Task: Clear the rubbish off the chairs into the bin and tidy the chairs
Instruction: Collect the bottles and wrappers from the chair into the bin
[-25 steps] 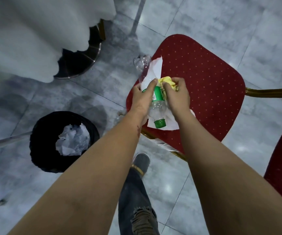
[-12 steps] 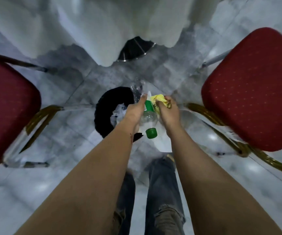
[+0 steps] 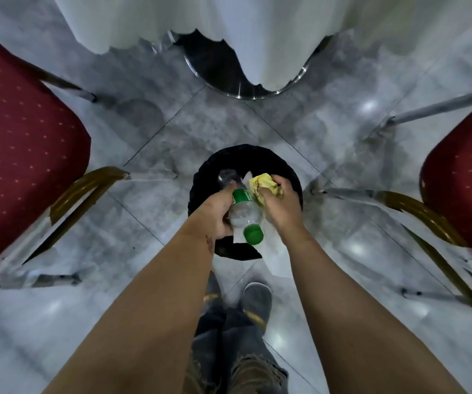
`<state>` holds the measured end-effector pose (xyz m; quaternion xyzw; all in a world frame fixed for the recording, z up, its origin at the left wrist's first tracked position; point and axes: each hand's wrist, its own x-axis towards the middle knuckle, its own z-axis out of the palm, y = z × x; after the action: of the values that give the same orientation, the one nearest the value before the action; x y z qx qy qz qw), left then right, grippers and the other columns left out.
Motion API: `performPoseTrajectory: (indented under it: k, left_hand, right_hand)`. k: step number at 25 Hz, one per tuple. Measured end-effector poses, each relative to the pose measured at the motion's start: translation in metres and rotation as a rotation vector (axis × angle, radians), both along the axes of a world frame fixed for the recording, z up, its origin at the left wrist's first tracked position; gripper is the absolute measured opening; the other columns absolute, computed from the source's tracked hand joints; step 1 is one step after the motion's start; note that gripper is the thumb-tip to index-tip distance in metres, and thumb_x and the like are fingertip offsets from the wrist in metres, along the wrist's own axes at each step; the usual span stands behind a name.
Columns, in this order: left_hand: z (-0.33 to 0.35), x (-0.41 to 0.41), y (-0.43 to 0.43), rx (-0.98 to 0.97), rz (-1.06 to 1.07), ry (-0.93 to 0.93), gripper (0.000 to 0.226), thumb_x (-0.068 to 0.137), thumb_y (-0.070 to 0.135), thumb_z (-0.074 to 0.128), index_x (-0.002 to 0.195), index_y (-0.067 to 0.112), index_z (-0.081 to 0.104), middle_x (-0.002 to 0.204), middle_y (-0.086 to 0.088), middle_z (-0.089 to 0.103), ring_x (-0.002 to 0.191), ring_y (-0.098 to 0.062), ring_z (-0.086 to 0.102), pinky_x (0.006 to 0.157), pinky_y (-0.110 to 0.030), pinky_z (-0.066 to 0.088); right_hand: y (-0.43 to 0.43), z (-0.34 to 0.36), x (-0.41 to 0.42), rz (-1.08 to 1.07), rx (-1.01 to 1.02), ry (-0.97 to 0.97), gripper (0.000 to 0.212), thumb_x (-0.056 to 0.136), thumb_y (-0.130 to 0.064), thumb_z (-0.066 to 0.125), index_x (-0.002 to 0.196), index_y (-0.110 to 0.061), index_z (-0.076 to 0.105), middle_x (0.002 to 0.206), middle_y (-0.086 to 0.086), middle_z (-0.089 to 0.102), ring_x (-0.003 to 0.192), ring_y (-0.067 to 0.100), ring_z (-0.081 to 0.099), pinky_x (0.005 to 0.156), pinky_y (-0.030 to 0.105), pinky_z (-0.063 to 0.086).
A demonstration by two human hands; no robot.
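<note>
Both my hands hover directly over the round black bin (image 3: 291,177) on the floor. My left hand (image 3: 217,214) grips a clear plastic bottle (image 3: 244,213) with a green label and green cap, cap end toward me. My right hand (image 3: 281,206) holds a crumpled yellow wrapper (image 3: 263,184), with white paper (image 3: 277,251) hanging beneath the hands. A red padded chair (image 3: 21,143) with a gold frame stands to the left, another red chair (image 3: 465,183) to the right; both seats show nothing on them.
A round table with a white cloth (image 3: 229,21) and a chrome base (image 3: 229,81) stands beyond the bin. The floor is glossy grey marble tile (image 3: 155,115). My jeans and shoes (image 3: 254,300) are just behind the bin.
I have turned from the red chair with the rubbish in both hands. The bin now sits straight under my hands, and the chairs flank the view.
</note>
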<state>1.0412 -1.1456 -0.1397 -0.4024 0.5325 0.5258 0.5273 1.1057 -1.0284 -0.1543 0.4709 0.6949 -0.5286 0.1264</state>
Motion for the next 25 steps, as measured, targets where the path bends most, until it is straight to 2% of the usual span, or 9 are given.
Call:
performPoseTrajectory:
  k: [2, 5, 9, 12, 14, 17, 19, 22, 25]
  left_hand:
    - [-0.017, -0.006, 0.0, 0.015, -0.035, -0.036, 0.051, 0.092, 0.054, 0.053, 0.112, 0.008, 0.061, 0.108, -0.016, 0.067, 0.096, -0.031, 0.067, 0.085, -0.048, 0.054]
    - [-0.027, -0.013, 0.001, -0.039, -0.13, -0.033, 0.053, 0.095, 0.052, 0.05, 0.127, 0.01, 0.054, 0.127, -0.019, 0.058, 0.104, -0.033, 0.06, 0.088, -0.051, 0.051]
    - [-0.013, -0.013, -0.002, -0.169, -0.238, 0.078, 0.058, 0.101, 0.044, 0.043, 0.145, 0.007, 0.037, 0.149, -0.015, 0.04, 0.133, -0.03, 0.041, 0.105, -0.037, 0.035]
    - [0.013, -0.002, -0.011, -0.189, -0.335, 0.237, 0.066, 0.099, 0.046, 0.044, 0.151, 0.01, 0.028, 0.154, -0.011, 0.034, 0.139, -0.03, 0.035, 0.11, -0.034, 0.031]
    - [0.042, 0.009, -0.019, -0.252, -0.558, 0.426, 0.067, 0.1, 0.046, 0.041, 0.155, 0.014, 0.018, 0.159, -0.01, 0.024, 0.144, -0.029, 0.026, 0.115, -0.037, 0.026]
    - [0.1, 0.027, -0.037, -0.409, -1.001, 0.708, 0.069, 0.101, 0.049, 0.031, 0.156, 0.016, 0.005, 0.163, -0.006, 0.003, 0.15, -0.024, -0.001, 0.121, -0.043, 0.006]
    - [0.146, 0.04, -0.053, -0.498, -1.164, 0.846, 0.068, 0.102, 0.05, 0.026, 0.156, 0.017, 0.001, 0.163, -0.004, -0.004, 0.15, -0.023, -0.009, 0.121, -0.044, -0.001]
    - [0.217, 0.062, -0.084, -0.619, -1.242, 1.005, 0.066, 0.102, 0.049, 0.023, 0.156, 0.017, 0.001, 0.163, -0.005, -0.005, 0.15, -0.023, -0.009, 0.12, -0.045, -0.001]
    - [0.286, 0.09, -0.126, -0.73, -1.225, 1.061, 0.066, 0.103, 0.049, 0.02, 0.156, 0.016, -0.001, 0.163, -0.005, -0.005, 0.15, -0.023, -0.01, 0.121, -0.046, -0.002]
  right_hand:
    - [0.002, -0.026, -0.009, 0.047, 0.028, 0.004, 0.055, 0.085, -0.035, 0.065, 0.139, -0.03, 0.051, 0.134, 0.009, 0.055, 0.117, 0.023, 0.057, 0.106, 0.039, 0.044]
    - [0.005, -0.053, -0.015, 0.162, 0.043, -0.026, 0.059, 0.087, -0.037, 0.062, 0.144, -0.033, 0.047, 0.149, 0.009, 0.044, 0.137, 0.026, 0.042, 0.115, 0.043, 0.034]
    - [0.001, -0.041, -0.007, 0.306, 0.137, -0.092, 0.052, 0.093, -0.034, 0.056, 0.144, -0.032, 0.048, 0.161, 0.005, 0.029, 0.149, 0.025, 0.025, 0.121, 0.039, 0.024]
    - [-0.008, 0.0, 0.01, 0.388, 0.246, -0.041, 0.051, 0.095, -0.031, 0.057, 0.144, -0.02, 0.05, 0.159, 0.011, 0.034, 0.148, 0.027, 0.028, 0.12, 0.039, 0.026]
    - [-0.012, 0.037, 0.024, 0.505, 0.301, -0.062, 0.052, 0.098, -0.033, 0.054, 0.147, -0.017, 0.045, 0.16, 0.011, 0.032, 0.15, 0.027, 0.024, 0.12, 0.038, 0.024]
    - [-0.017, 0.102, 0.038, 0.724, 0.432, -0.162, 0.061, 0.102, -0.044, 0.04, 0.156, -0.019, 0.027, 0.166, 0.004, 0.017, 0.154, 0.022, 0.008, 0.123, 0.037, 0.013]
    - [-0.027, 0.15, 0.047, 0.82, 0.493, -0.161, 0.064, 0.102, -0.047, 0.036, 0.157, -0.018, 0.019, 0.167, 0.004, 0.012, 0.154, 0.021, 0.004, 0.124, 0.038, 0.009]
    - [-0.05, 0.221, 0.059, 0.915, 0.548, -0.104, 0.067, 0.102, -0.049, 0.033, 0.158, -0.018, 0.014, 0.167, 0.003, 0.009, 0.155, 0.021, 0.002, 0.125, 0.04, 0.006]
    - [-0.081, 0.288, 0.072, 1.028, 0.652, -0.005, 0.067, 0.103, -0.048, 0.029, 0.159, -0.016, 0.01, 0.167, 0.004, 0.009, 0.155, 0.021, 0.001, 0.125, 0.041, 0.006]
